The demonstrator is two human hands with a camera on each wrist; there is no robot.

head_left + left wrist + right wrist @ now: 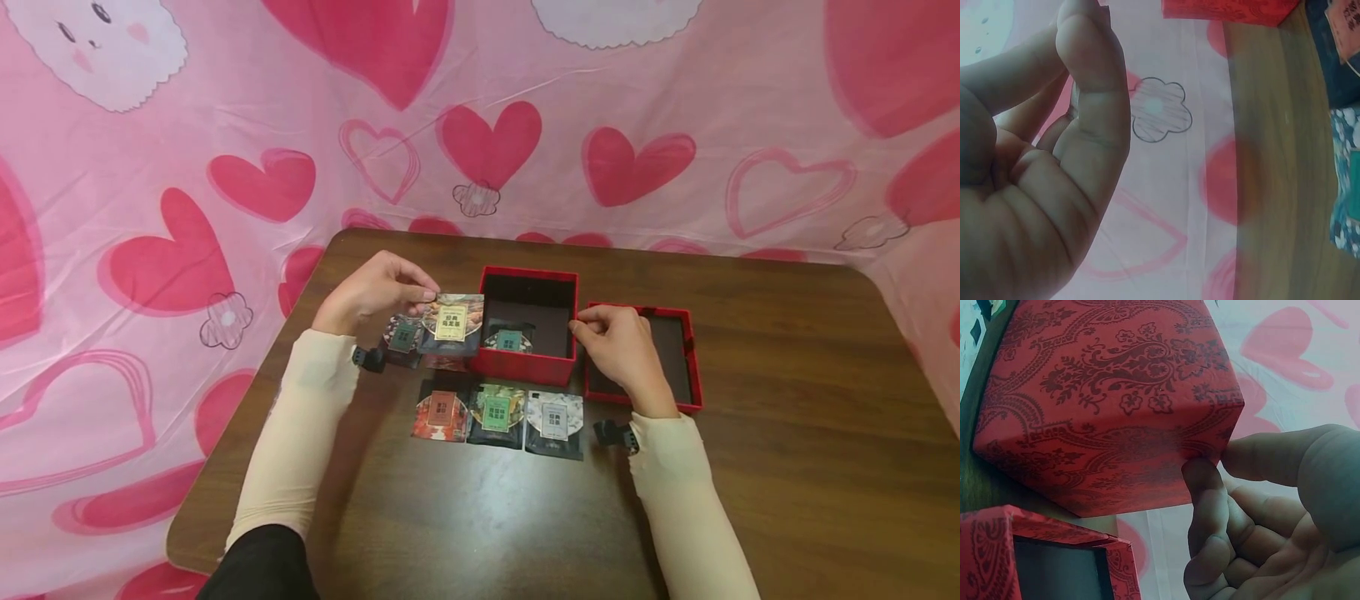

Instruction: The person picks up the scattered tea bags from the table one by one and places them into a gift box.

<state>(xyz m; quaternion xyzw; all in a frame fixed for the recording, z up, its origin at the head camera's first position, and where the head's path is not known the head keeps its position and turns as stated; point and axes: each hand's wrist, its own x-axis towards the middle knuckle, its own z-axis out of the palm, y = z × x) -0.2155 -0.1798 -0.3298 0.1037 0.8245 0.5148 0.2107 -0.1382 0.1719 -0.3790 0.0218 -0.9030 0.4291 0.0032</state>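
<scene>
Between thumb and fingers, my left hand (378, 292) pinches the top corner of a tea sachet with a yellow label (450, 324). That sachet hangs just left of an open red box (527, 367), overlapping its left edge in the head view. Inside the box lies a sachet with a teal label (510, 340). My right hand (621, 346) grips the box's right side near the rim. In the right wrist view, thumb and fingertips meet at a corner of the dark-patterned box (1110, 369). The left wrist view shows the left hand (1054, 162) with its fingertips together.
In front of the box, sachets with red (439, 412), green (496, 415) and white (555, 423) labels lie in a row. A dark green-labelled sachet (402, 338) lies partly behind the held one. The red lid (694, 367) rests right of the box on the wooden table (810, 400).
</scene>
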